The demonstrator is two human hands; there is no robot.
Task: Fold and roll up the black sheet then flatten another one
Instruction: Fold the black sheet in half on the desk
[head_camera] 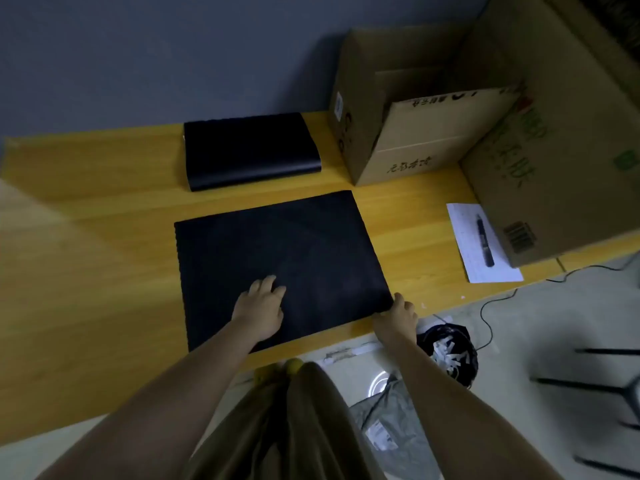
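Observation:
A black sheet lies flat on the yellow wooden table, close to the front edge. My left hand rests palm down on its near part, fingers spread. My right hand pinches the sheet's near right corner at the table edge. Behind it, against the wall, lies a second black sheet, folded over into a thick flat bundle.
Two open cardboard boxes stand at the back right of the table. A white paper with a pen lies beside them. On the floor to the right are a black bin with paper scraps, a cable and chair legs.

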